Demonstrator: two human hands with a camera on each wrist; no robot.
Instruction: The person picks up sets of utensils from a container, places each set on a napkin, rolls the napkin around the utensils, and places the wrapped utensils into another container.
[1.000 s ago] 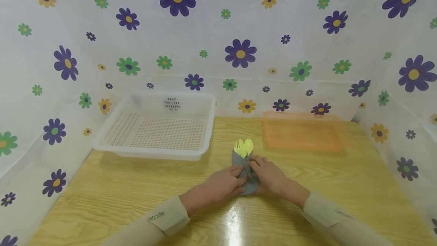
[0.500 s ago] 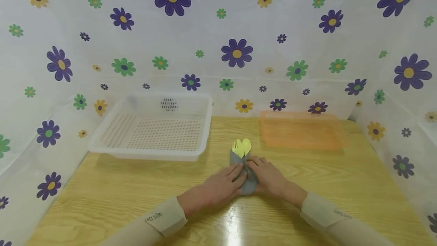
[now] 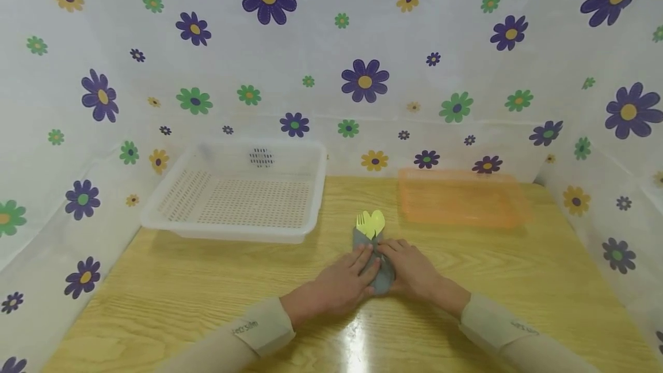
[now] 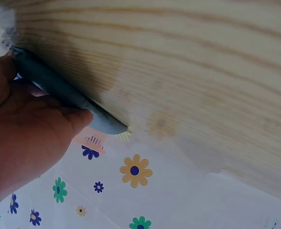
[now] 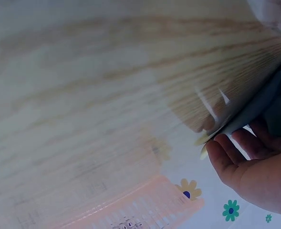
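A grey cloth napkin [image 3: 384, 281] is wrapped around light-green cutlery in the middle of the wooden table. Out of its top stick a fork [image 3: 361, 223], a spoon [image 3: 378, 221] and a third rounded piece between them. My left hand [image 3: 344, 284] holds the bundle from the left, fingers lying over the fold and thumb near the lower edge. From the other side, my right hand [image 3: 414, 269] grips the napkin's right edge, fingertips close to its top opening. The left wrist view shows the napkin [image 4: 54, 86] against my left fingers. Part of the fold is hidden beneath both hands.
A white perforated basket [image 3: 233, 233] stands at the back left of the table [image 3: 207, 281]. At the back right is a translucent orange tray [image 3: 461, 220]. A flower-patterned white sheet [image 3: 311, 45] surrounds the table at the back and sides.
My left hand has shifted slightly to the right, its fingers now reaching farther across the fold. The right hand and the bundle stay almost in place.
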